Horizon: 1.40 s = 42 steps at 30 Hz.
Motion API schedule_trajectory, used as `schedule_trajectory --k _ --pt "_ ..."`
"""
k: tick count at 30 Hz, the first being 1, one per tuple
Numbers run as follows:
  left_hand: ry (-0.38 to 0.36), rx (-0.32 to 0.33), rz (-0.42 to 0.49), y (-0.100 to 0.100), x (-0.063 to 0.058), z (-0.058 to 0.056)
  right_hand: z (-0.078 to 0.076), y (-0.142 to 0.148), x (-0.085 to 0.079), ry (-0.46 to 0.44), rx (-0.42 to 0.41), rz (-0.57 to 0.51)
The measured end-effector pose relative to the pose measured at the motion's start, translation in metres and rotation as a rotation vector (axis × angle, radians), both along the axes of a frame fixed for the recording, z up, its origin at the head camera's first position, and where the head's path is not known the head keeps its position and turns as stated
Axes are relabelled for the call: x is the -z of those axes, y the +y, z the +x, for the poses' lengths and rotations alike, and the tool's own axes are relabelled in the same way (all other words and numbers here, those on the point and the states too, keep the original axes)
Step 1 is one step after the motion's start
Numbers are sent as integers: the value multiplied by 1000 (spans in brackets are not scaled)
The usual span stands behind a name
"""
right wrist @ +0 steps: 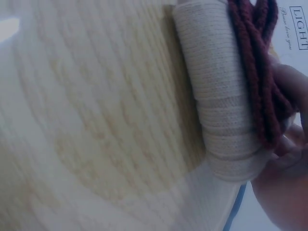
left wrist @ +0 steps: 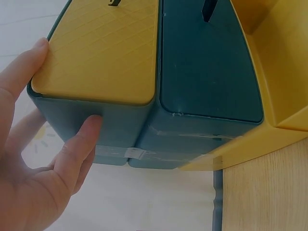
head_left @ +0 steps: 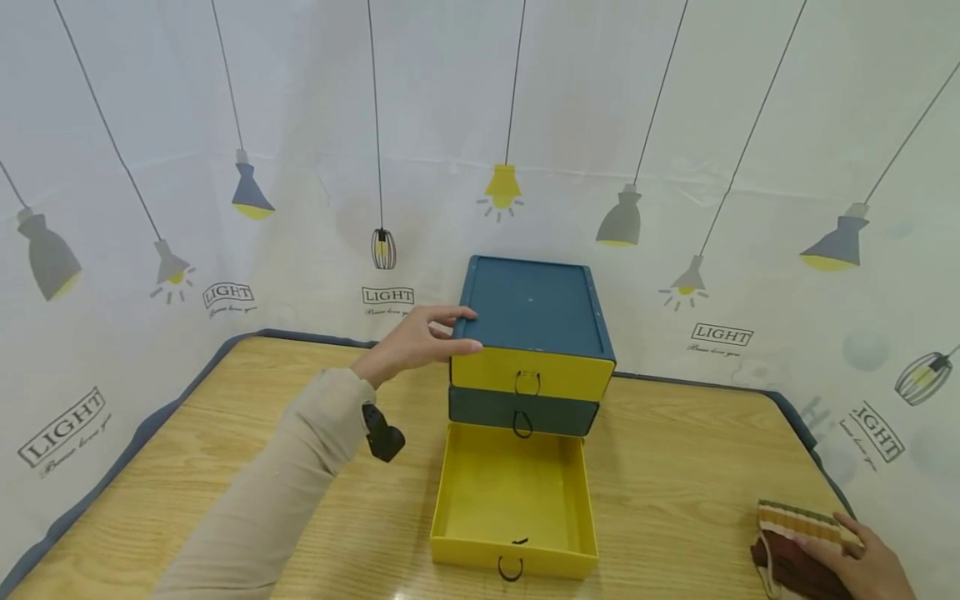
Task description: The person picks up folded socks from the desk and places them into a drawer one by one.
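Observation:
A small drawer cabinet (head_left: pixel 532 304) with a teal casing stands on the table, its yellow top drawer (head_left: pixel 528 373) and teal middle drawer (head_left: pixel 487 408) closed. The yellow bottom drawer (head_left: pixel 510 492) is pulled out, with nothing but a small dark mark inside. My left hand (head_left: pixel 420 337) rests at the cabinet's upper left front corner, fingers fairly straight; in the left wrist view fingertips touch its side wall. At the far right, my right hand (head_left: pixel 862 558) holds a bundle of folded knit fabric (head_left: pixel 802 558), striped and dark red. The right wrist view shows a cream ribbed layer (right wrist: pixel 221 96).
The wooden table (head_left: pixel 675 467) carries the cabinet. Behind it hangs a pale curtain (head_left: pixel 450 100) printed with lamps, its dark blue edge running along the table's rim. Each drawer has a black loop pull (head_left: pixel 512 569).

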State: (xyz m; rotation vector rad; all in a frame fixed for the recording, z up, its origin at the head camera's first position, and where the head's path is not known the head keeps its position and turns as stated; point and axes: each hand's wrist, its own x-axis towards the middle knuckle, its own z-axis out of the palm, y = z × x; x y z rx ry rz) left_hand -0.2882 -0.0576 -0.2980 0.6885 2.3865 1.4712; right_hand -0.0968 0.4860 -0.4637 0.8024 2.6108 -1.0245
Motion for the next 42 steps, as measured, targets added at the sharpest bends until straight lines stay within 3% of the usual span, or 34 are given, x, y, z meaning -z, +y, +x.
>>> schedule_trajectory --k 6,22,31,36,42 --pt "0 8 13 0 1 -1 5 -1 -2 -28 -24 75" --pt "5 -5 -1 1 0 1 7 -10 -1 27 95 -37" --pt "0 -6 6 1 1 0 1 -29 -21 40 18 -22" --pt "-7 -8 4 2 2 -1 -5 -47 -40 30 -55 -129" --pt "-8 -16 0 2 2 -1 -15 -84 -62 144 -89 -307"
